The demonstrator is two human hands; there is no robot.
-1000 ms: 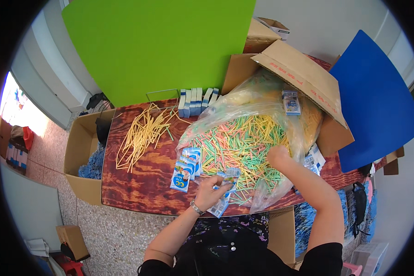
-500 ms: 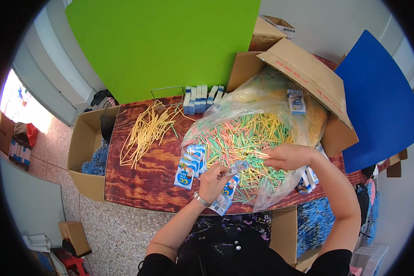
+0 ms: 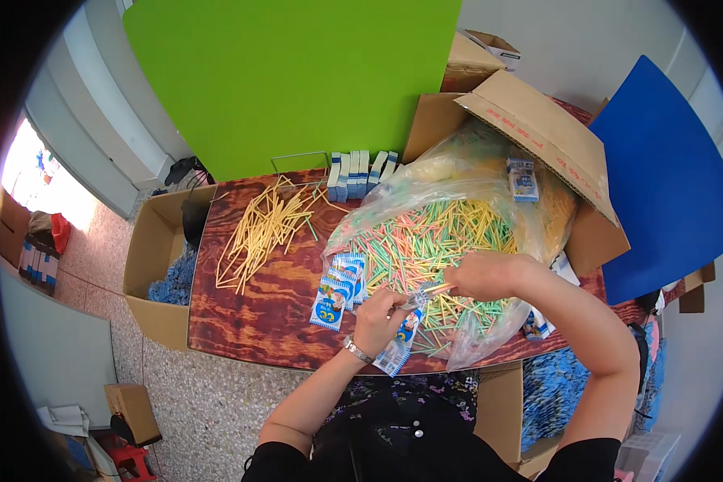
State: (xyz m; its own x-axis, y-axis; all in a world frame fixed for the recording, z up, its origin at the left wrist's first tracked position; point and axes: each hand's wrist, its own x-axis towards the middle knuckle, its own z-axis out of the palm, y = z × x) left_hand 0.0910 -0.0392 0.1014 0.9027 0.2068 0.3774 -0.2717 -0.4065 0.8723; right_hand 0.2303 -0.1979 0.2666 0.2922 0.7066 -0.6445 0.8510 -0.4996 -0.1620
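My left hand (image 3: 377, 323), a metal watch at its wrist, pinches a small blue-and-clear packet (image 3: 417, 298) near the table's front edge. At that packet's mouth, my right hand (image 3: 484, 276) holds a few short pale sticks (image 3: 437, 288); their exact number is hidden by the fingers. Beneath both hands spreads a big heap of short pink, green and yellow sticks (image 3: 414, 241) on clear plastic sheeting (image 3: 474, 350). Below the left hand lies another blue-and-white packet (image 3: 392, 357). Several overlapping blue packets (image 3: 328, 304) rest left of the heap.
Long yellow sticks (image 3: 269, 229) lie loose at the table's left. Bundled flat packets (image 3: 353, 175) stand along the back, before a green board (image 3: 289, 80). A tipped cardboard box (image 3: 538, 132) and a blue board (image 3: 667, 177) bound the right. An open carton (image 3: 149, 265) stands at the left.
My right hand has moved left and slightly down, bringing the sticks to the packet's mouth. My left hand still pinches the packet. The whole view has shifted slightly.
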